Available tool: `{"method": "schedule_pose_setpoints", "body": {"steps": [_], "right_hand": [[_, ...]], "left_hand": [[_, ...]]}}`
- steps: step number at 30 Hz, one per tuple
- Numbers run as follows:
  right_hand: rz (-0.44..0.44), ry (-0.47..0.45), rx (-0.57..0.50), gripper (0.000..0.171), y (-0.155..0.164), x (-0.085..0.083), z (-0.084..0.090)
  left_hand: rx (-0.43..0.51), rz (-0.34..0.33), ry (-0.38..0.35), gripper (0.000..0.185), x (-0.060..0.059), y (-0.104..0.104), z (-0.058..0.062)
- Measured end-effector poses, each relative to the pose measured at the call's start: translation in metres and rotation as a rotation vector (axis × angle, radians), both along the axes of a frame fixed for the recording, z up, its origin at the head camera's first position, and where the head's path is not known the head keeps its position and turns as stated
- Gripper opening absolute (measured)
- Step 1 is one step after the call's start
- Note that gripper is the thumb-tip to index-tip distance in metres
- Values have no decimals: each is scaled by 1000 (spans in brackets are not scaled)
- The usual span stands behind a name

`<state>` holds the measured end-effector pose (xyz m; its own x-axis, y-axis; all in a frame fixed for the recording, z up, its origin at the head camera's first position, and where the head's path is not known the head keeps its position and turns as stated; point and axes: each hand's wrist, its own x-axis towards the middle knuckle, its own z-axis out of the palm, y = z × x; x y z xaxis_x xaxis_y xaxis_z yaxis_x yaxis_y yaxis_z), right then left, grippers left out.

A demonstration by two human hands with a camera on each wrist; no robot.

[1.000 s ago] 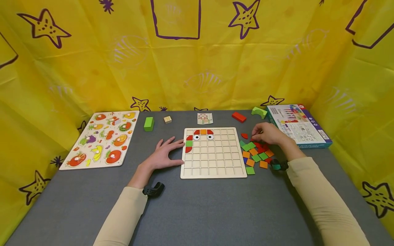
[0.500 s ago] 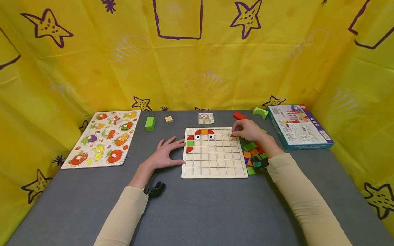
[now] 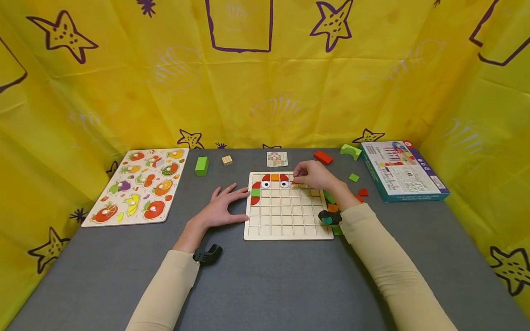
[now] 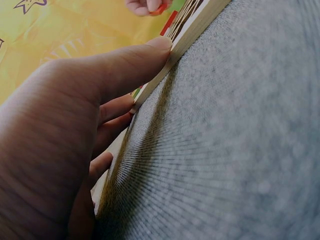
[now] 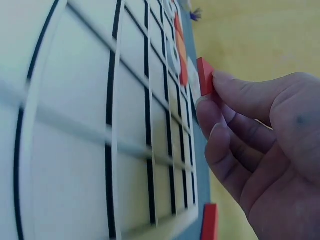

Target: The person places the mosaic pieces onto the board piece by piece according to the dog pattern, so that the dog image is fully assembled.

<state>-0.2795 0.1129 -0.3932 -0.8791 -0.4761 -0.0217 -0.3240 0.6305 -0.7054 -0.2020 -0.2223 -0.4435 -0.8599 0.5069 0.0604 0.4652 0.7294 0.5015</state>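
A wooden grid board [image 3: 287, 217] lies on the grey table. Along its upper left sit red quarter-round tiles, an orange tile [image 3: 275, 177], a green tile [image 3: 256, 192] and two round eye tiles [image 3: 265, 185]. My left hand [image 3: 220, 209] rests against the board's left edge, thumb and fingers spread along it; the left wrist view has the thumb [image 4: 135, 61] on the rim. Between thumb and fingertips, my right hand [image 3: 315, 175] pinches a red tile [image 5: 204, 76]. It is over the board's upper rows, just right of the second eye tile.
Loose coloured tiles [image 3: 332, 208] lie right of the board, partly under the right forearm. Behind are a picture card [image 3: 277, 159], a red block [image 3: 323, 157], a green arch [image 3: 350, 151] and a green block [image 3: 201, 166]. A box [image 3: 403, 172] and fruit puzzle [image 3: 138, 184] flank them.
My right hand has moved left from the loose tiles to above the board, carrying the red tile. The left hand has kept its place at the board's edge.
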Motion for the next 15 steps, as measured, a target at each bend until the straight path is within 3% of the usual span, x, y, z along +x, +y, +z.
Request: {"method": "schedule_pose_setpoints", "body": {"steps": [15], "right_hand": [[18, 34, 0, 8, -51, -6, -10]], "left_hand": [[0, 0, -8, 76, 1, 0, 2]]}}
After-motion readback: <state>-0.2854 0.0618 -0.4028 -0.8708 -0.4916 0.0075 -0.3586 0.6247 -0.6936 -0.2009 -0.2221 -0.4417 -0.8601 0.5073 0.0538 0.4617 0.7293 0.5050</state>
